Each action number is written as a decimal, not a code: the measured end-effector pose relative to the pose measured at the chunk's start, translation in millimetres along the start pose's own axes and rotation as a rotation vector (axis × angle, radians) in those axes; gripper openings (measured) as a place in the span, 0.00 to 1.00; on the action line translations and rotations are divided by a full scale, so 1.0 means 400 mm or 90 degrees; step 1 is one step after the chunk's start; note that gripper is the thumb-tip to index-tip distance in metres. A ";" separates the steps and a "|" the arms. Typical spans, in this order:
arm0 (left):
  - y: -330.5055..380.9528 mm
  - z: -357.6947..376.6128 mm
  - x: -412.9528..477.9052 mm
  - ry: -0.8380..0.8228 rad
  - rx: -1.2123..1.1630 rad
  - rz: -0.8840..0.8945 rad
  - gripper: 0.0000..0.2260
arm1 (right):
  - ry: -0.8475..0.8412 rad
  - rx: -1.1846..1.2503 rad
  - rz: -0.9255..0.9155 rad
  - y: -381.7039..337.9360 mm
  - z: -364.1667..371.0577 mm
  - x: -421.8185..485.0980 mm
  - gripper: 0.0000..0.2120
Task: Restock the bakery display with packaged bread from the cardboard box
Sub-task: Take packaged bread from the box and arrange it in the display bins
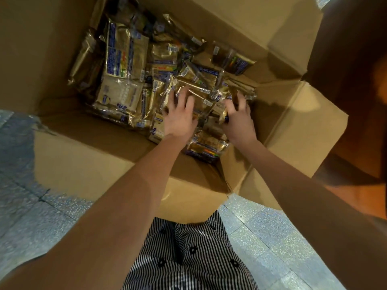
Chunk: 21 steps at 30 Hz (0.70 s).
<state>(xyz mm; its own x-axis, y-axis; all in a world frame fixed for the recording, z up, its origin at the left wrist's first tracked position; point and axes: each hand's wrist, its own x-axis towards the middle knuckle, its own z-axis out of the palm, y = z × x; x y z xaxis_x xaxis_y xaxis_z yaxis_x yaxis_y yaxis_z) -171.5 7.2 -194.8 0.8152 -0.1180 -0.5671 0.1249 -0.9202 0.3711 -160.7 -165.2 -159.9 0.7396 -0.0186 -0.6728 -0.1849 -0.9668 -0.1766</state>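
Box (62,49) holds bread packs (125,57) (right hand (238,122) grips 1).

Cardboard box (83,164): matt brown card, faces smooth, flaps creased. Bread packs (125,59) inside box: wrapped in glossy plastic film, crinkled, glare noted; paper-type barcode labels (205,91) are affixed. Floor (272,237) beside box: laid w/ speckled stone-type tile, semi-gloss, approx. smooth. Garment (188,268) on near side of box: made of matt striped cloth; dark buttons (192,249) are fitted.
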 end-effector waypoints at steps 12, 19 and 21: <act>0.032 0.040 0.041 -0.003 0.033 -0.007 0.22 | 0.204 0.318 0.072 0.007 0.014 -0.095 0.31; -0.005 -0.023 -0.033 0.098 -0.243 -0.006 0.22 | 0.256 0.451 0.073 -0.010 0.008 -0.154 0.30; -0.021 -0.068 -0.074 0.096 -0.296 0.016 0.24 | 0.250 0.536 0.077 -0.022 -0.005 -0.186 0.29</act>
<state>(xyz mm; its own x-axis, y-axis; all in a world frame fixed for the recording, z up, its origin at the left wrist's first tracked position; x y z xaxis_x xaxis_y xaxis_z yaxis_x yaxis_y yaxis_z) -181.3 28.5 -161.2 0.8898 -0.0510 -0.4535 0.3153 -0.6496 0.6918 -212.9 -155.8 -106.9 0.8221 -0.3404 -0.4563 -0.5687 -0.4532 -0.6865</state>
